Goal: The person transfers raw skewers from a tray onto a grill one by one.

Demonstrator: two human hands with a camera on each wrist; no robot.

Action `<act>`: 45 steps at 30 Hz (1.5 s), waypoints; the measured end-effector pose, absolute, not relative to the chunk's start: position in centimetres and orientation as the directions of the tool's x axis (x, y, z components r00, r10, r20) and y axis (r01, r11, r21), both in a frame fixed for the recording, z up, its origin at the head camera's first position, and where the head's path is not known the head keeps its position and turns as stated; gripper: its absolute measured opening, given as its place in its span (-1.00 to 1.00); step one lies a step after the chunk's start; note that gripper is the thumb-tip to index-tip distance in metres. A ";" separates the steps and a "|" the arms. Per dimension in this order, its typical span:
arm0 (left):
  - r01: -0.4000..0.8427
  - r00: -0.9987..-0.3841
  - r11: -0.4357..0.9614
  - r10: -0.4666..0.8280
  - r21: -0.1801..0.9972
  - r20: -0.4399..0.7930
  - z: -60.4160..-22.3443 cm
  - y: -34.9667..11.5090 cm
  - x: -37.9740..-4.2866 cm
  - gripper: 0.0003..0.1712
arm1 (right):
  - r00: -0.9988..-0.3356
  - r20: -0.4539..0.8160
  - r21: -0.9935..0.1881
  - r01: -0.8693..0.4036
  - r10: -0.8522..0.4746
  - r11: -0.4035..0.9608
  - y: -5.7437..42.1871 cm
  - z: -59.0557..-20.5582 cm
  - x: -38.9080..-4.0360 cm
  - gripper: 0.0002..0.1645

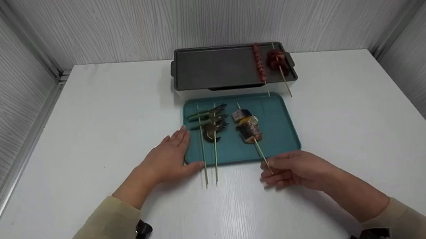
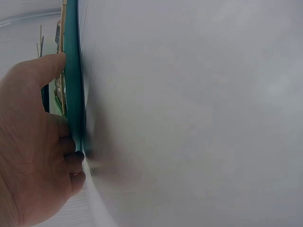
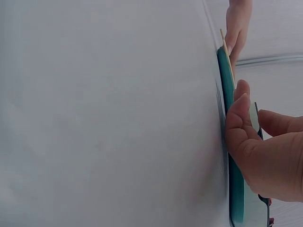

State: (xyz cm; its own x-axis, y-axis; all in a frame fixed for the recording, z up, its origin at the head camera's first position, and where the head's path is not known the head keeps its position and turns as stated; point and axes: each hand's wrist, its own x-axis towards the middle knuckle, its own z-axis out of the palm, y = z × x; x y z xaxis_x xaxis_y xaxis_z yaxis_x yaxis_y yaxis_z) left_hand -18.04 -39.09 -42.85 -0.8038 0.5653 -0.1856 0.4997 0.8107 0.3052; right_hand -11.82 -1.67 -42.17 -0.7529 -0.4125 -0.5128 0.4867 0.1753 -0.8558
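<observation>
A right hand grips the bare end of a chunky skewer between thumb and fingers; the skewer lies on a teal tray, jutting past its near edge. The left hand, fingers straight, touches the tray's left edge. White bench stretches to either side, a griddle just beyond.

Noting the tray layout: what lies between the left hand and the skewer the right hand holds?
In the head view, sticks with green and dark food, then a bare strip of tray.

Grey wood-grained walls border a white tabletop.
</observation>
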 end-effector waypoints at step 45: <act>0.511 -0.804 0.810 0.569 0.287 -0.174 -42.9 -39.0 -18.0 0.18 | -0.846 -0.447 -0.893 0.438 -0.291 0.101 -2.5 -39.3 -11.2 -0.36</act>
